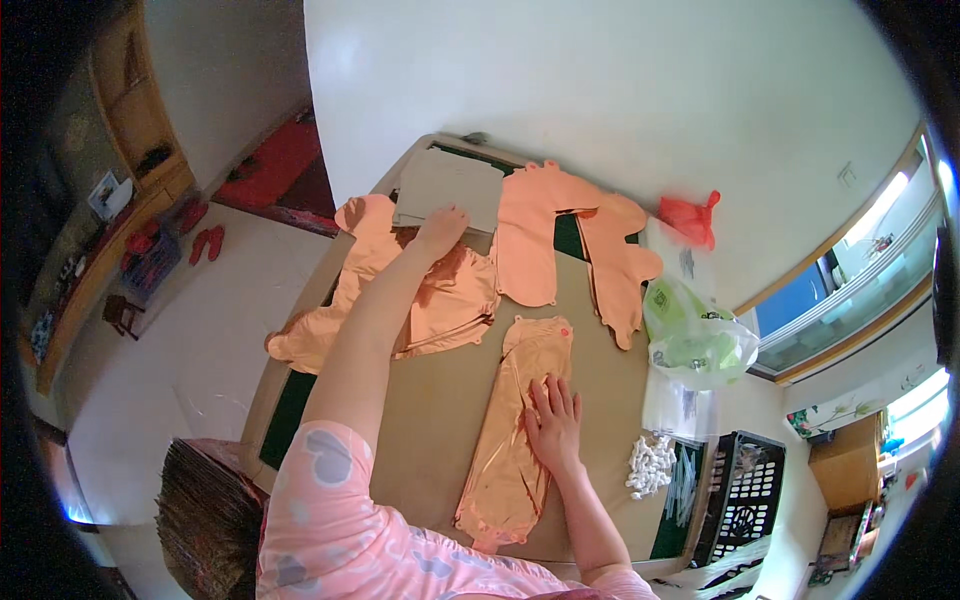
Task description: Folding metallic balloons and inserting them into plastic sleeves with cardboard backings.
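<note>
Copper foil piece [508,440] flat under outspread right hand [555,428]; left hand [443,230] at grey sheets [450,185], grip unclear.

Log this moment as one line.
left hand: on grey card, near edge | right hand: open on nearest foil | rightward: white pieces

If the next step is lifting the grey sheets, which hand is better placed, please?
Probably the left hand: it reaches the near edge of the grey sheets. The right hand, farther from them, lies on an orange foil piece.
</note>
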`<action>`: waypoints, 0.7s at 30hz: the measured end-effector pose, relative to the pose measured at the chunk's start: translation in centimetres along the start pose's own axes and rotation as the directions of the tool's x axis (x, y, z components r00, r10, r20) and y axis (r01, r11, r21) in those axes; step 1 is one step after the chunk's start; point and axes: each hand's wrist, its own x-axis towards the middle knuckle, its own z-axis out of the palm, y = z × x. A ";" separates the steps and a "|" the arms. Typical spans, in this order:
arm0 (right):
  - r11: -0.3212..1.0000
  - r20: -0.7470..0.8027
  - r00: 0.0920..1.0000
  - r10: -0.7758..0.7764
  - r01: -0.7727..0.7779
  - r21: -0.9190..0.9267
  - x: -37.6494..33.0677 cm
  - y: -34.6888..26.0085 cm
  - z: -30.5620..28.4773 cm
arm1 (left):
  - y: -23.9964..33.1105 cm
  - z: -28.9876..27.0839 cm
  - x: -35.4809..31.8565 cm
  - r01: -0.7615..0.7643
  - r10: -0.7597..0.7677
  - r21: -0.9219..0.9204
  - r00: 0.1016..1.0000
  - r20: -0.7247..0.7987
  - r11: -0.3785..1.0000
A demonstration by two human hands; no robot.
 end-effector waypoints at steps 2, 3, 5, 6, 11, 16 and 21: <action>1.000 0.003 1.000 0.003 -0.003 0.007 0.0 -0.1 -0.1 | -0.2 0.1 0.2 0.030 -0.028 -0.070 0.999 0.025 0.997; 1.000 0.001 1.000 -0.007 0.007 0.009 0.1 -0.1 0.0 | -0.3 0.1 0.2 0.063 -0.056 -0.140 0.997 0.054 0.988; 1.000 0.001 1.000 -0.003 0.003 0.011 -0.2 0.0 0.0 | 0.6 -0.3 0.4 0.093 -0.095 -0.154 0.995 -0.008 0.984; 1.000 -0.014 1.000 -0.004 0.004 0.008 -0.3 0.1 0.1 | 1.1 -0.5 0.4 0.128 -0.141 -0.168 0.988 -0.069 0.977; 1.000 -0.036 0.999 -0.011 0.012 0.022 -0.8 0.0 0.2 | 1.8 -6.1 1.0 0.052 -0.120 -0.217 0.942 -0.314 0.975; 0.969 -0.141 0.990 -0.002 0.037 0.246 -0.7 1.8 1.9 | 4.1 -13.0 -0.8 -0.085 -0.058 -0.237 0.841 -0.538 0.968; 0.865 -0.143 0.981 0.129 -0.041 0.500 -0.2 2.6 1.0 | 10.4 -18.7 -8.9 -0.226 0.078 -0.287 0.891 -0.448 0.931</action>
